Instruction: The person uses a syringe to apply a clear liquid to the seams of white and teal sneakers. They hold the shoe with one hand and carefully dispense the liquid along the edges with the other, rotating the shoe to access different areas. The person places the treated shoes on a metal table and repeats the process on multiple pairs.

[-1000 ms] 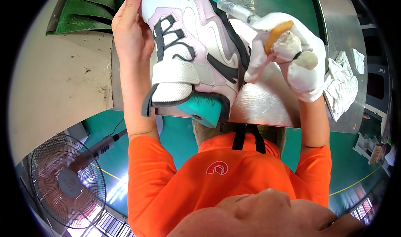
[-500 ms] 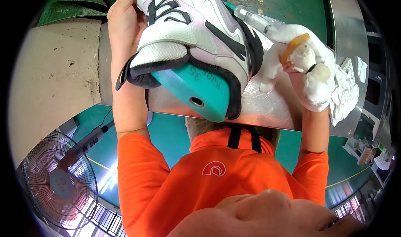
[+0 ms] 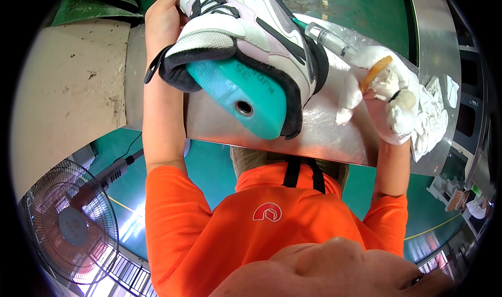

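Observation:
A white, lilac and black sneaker (image 3: 261, 27) is held up over the metal bench, its opening toward me. A teal shoe last (image 3: 230, 82) with a metal-ringed hole fills the sneaker. My bare left hand (image 3: 164, 22) grips the sneaker's left side near the front; its fingertips are partly hidden. My right hand (image 3: 380, 99), in a white glove, is closed on a clear syringe (image 3: 332, 40). The syringe's green tip meets the sole edge on the sneaker's right side. An orange-brown strip (image 3: 375, 73) and a whitish wad (image 3: 401, 104) are at the gloved fingers.
The metal bench (image 3: 334, 132) has a green surface (image 3: 366, 7) beyond it. Crumpled white cloth (image 3: 431, 111) lies right of my glove. A stained beige board (image 3: 73, 82) and green ribbed sheets (image 3: 99, 4) are at left. A fan (image 3: 73, 224) stands at lower left.
The sneaker has moved slightly away from me and tilted, with my left hand shifting a little right. My right hand and the syringe have moved slightly right and nearer to me.

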The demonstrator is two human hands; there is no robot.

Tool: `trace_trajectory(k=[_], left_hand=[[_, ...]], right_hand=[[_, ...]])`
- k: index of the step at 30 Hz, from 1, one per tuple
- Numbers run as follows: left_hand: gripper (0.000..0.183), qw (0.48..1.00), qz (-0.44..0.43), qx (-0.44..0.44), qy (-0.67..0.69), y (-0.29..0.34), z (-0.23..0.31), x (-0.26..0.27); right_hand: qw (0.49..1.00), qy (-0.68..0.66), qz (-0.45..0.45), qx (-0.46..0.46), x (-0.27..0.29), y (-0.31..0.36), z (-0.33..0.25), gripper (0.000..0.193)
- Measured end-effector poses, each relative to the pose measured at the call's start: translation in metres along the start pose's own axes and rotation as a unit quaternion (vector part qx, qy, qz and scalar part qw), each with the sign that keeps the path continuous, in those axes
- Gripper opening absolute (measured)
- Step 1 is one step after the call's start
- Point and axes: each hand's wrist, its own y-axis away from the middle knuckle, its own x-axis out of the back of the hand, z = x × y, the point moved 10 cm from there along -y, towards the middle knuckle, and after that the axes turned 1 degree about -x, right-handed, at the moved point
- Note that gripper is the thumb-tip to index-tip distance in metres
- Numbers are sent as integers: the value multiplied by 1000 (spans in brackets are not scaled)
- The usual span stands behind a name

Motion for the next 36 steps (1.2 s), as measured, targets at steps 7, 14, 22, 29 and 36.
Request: trace_trajectory(k=[7, 14, 22, 29, 36], left_hand=[[49, 998, 39, -30, -36, -1, 6, 13], [41, 974, 23, -189, -119, 8, 35, 1], [66, 876, -237, -295, -297, 94, 27, -187], [89, 804, -301, -314, -405, 136, -26, -256], [88, 797, -327, -260, -436, 147, -46, -270]], right_hand=[[999, 15, -5, 31, 3, 2, -4, 72], [984, -83, 11, 158, 29, 21, -38, 61], [910, 164, 252, 286, 65, 94, -120, 39], [845, 227, 318, 364, 24, 161, -186, 49], [880, 240, 245, 329, -20, 157, -170, 60]])
